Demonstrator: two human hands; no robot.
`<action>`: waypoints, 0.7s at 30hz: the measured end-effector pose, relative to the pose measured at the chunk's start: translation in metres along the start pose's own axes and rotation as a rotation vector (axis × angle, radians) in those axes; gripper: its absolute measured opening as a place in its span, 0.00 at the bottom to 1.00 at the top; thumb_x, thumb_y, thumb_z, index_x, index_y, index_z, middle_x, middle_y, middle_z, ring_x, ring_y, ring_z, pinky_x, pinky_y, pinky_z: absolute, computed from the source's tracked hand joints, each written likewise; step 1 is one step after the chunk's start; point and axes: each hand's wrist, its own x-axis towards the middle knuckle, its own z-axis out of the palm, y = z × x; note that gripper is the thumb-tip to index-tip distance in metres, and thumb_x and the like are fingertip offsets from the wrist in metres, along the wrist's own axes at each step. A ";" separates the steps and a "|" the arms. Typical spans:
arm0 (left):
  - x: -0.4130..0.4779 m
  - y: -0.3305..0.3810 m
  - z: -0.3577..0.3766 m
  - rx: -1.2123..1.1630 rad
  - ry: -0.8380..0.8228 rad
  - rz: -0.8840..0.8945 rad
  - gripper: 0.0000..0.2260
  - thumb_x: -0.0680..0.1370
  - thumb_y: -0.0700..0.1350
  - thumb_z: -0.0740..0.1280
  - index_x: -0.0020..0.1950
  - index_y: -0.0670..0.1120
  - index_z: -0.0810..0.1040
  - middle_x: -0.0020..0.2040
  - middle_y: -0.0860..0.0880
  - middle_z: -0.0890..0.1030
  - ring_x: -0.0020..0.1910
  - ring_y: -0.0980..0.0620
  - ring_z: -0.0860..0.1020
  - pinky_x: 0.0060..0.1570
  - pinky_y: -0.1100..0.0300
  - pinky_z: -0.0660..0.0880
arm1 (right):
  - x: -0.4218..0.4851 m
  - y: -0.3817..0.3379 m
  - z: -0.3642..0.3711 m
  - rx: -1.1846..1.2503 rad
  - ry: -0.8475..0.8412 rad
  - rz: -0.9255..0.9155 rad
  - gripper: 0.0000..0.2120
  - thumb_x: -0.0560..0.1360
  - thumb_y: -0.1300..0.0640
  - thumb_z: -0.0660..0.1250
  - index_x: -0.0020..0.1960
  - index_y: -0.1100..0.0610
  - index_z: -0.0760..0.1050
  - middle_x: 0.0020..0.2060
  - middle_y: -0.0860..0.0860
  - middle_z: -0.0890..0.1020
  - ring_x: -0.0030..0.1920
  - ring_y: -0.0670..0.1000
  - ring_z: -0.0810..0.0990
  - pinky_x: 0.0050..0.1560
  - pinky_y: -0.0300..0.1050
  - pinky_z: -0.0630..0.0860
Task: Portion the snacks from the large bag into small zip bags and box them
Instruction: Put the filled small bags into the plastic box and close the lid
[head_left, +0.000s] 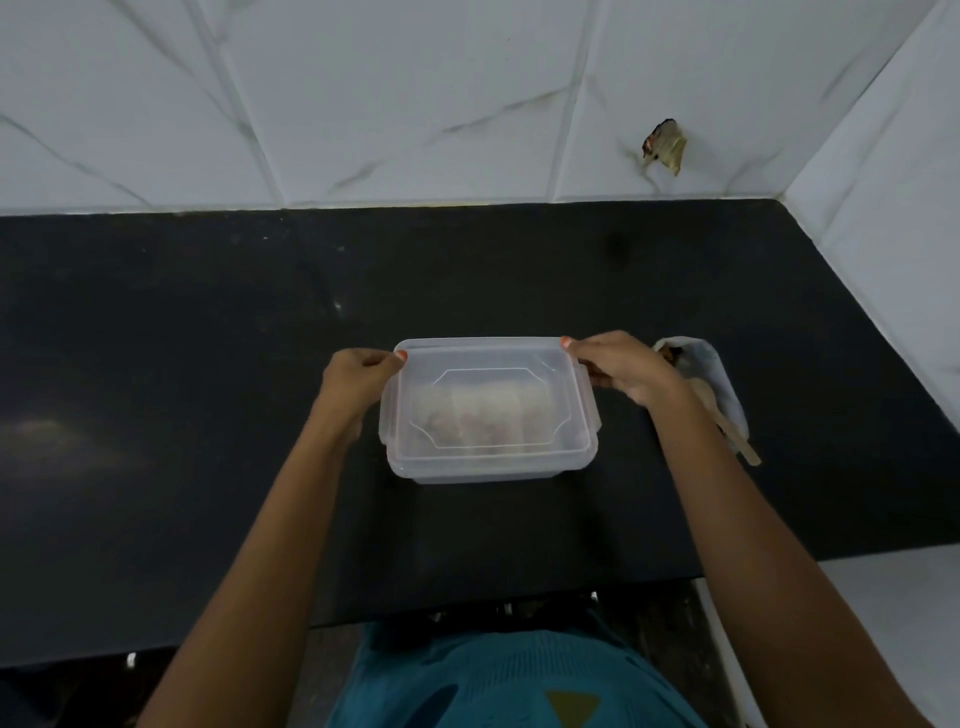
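Black countertop (208, 364), white marbled wall tiles (363, 104), broken patch (665, 146)

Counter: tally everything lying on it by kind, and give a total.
Clear lidded box: 1
Large bag: 1
Wooden spoon: 1
Small bags in the box: too blurred to count
Total: 3 countable

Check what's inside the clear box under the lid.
Through the frosted lid, a row of small bags with pale, pinkish contents lies in the box. The lid blurs them: count and snack type can't be told.
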 end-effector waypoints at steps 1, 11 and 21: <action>0.002 0.000 -0.001 -0.005 -0.006 -0.017 0.16 0.78 0.46 0.64 0.64 0.42 0.74 0.62 0.43 0.75 0.61 0.44 0.73 0.61 0.48 0.70 | 0.001 -0.001 -0.001 0.004 -0.019 0.007 0.16 0.75 0.51 0.65 0.57 0.60 0.75 0.52 0.55 0.80 0.53 0.52 0.78 0.58 0.48 0.75; 0.013 -0.005 0.002 -0.088 -0.003 -0.059 0.16 0.77 0.44 0.65 0.63 0.42 0.74 0.61 0.43 0.76 0.61 0.44 0.74 0.62 0.47 0.70 | 0.008 -0.005 0.004 -0.039 0.021 0.064 0.16 0.74 0.53 0.67 0.59 0.60 0.74 0.54 0.56 0.78 0.55 0.52 0.76 0.61 0.50 0.74; -0.025 -0.039 0.001 0.011 0.111 0.064 0.22 0.76 0.50 0.65 0.67 0.44 0.68 0.55 0.50 0.73 0.52 0.52 0.73 0.48 0.59 0.72 | -0.036 0.035 0.009 -0.021 0.191 -0.178 0.18 0.76 0.51 0.65 0.63 0.57 0.72 0.52 0.51 0.77 0.55 0.49 0.75 0.57 0.46 0.72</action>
